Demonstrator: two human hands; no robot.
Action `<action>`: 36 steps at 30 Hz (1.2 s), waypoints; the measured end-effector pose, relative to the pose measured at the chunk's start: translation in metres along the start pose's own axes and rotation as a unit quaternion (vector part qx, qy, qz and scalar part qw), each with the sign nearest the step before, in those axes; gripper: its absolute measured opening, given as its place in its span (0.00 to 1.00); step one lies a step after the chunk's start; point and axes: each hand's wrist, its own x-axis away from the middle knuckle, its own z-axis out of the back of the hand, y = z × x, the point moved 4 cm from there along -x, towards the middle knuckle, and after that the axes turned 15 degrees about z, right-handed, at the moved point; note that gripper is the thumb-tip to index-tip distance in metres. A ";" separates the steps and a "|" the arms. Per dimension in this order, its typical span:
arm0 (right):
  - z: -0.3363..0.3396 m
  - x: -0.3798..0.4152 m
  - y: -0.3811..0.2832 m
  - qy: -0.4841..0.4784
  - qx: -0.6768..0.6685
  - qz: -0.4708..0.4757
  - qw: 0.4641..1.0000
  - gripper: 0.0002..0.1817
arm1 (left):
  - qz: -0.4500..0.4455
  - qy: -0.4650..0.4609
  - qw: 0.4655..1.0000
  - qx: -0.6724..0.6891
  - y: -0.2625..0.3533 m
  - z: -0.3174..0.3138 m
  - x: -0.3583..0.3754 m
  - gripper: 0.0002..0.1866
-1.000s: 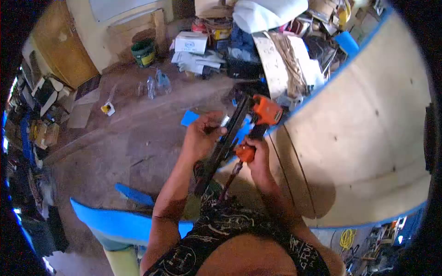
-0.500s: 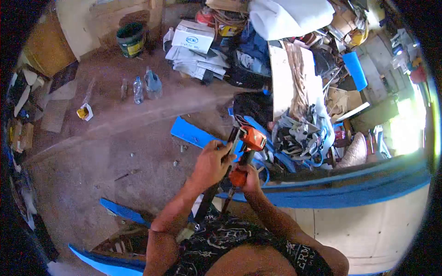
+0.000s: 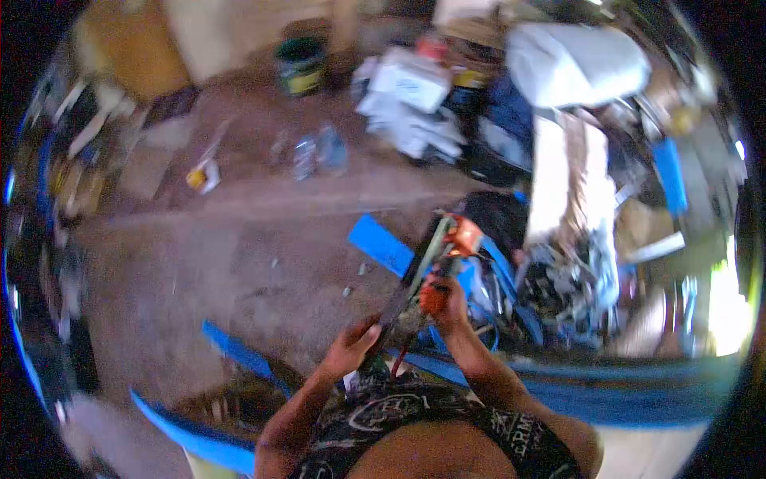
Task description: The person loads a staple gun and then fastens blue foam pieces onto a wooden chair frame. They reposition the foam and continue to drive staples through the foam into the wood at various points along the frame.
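Observation:
An orange and black staple gun (image 3: 465, 238), with a long narrow magazine and a red hose at its lower end, is held in front of my torso. My right hand (image 3: 448, 302) is wrapped around its handle. Lower down, my left hand (image 3: 355, 349) closes on the tail end of the magazine; motion blur softens its fingers. Behind the tool, a blue strip (image 3: 381, 246) lies on the floor.
Along the right runs a long blue-edged panel (image 3: 622, 391). Scraps, boards and a white roll (image 3: 578, 65) pile up at the back right. A dark bucket (image 3: 302, 68), plastic bottles (image 3: 306, 157) and a white box (image 3: 411, 86) stand farther back. Blue-edged pieces (image 3: 191, 431) lie at lower left.
My left hand has slid from the upper magazine near the gun's head down to its tail end. My right hand keeps its hold. The whole view has shifted and blurred.

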 end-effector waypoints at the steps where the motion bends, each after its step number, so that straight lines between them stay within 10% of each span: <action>1: 0.011 -0.010 0.009 -0.066 0.037 0.038 0.996 0.19 | 0.010 0.078 0.994 0.074 -0.001 -0.011 -0.005 0.26; 9: -0.027 -0.003 0.005 -0.091 0.097 0.003 0.991 0.11 | -0.154 0.149 0.889 0.405 0.048 -0.006 -0.041 0.18; 10: -0.044 0.016 0.004 -0.092 0.227 0.210 0.947 0.15 | -0.218 0.190 0.858 0.424 0.058 0.004 -0.028 0.19; 15: -0.035 0.007 0.000 -0.069 0.199 0.100 0.972 0.19 | -0.340 0.238 0.809 0.417 0.069 0.013 -0.002 0.18; 17: -0.021 -0.001 0.012 -0.305 0.040 0.001 0.951 0.21 | -0.363 0.293 0.812 0.350 0.076 0.018 -0.005 0.18; 19: -0.023 -0.003 -0.005 -0.181 0.295 0.189 0.919 0.23 | -0.388 0.282 0.759 0.441 0.091 0.015 -0.004 0.19; 21: -0.010 -0.003 -0.013 -0.217 0.268 0.152 0.926 0.21 | -0.339 0.271 0.804 0.406 0.092 0.004 0.002 0.20; 23: -0.017 0.017 -0.016 -0.194 -0.053 -0.030 0.979 0.20 | -0.294 0.310 0.872 0.239 0.089 -0.010 0.009 0.20; 26: -0.034 0.070 -0.034 -0.097 0.141 0.284 0.943 0.11 | -0.324 0.245 0.850 0.335 0.101 -0.026 0.013 0.18; 28: -0.020 0.070 -0.038 -0.159 0.390 0.482 0.768 0.10 | -0.308 0.212 0.846 0.380 0.111 -0.043 0.012 0.16; 29: -0.009 0.072 -0.045 -0.150 0.387 0.488 0.768 0.10 | -0.317 0.197 0.849 0.373 0.111 -0.050 0.008 0.17; 31: -0.032 0.088 -0.049 -0.082 0.087 0.188 0.975 0.09 | -0.323 0.177 0.853 0.369 0.119 -0.041 0.009 0.17; 36: -0.026 0.102 -0.054 -0.015 0.074 0.192 0.978 0.08 | -0.285 0.123 0.865 0.395 0.117 -0.051 0.004 0.17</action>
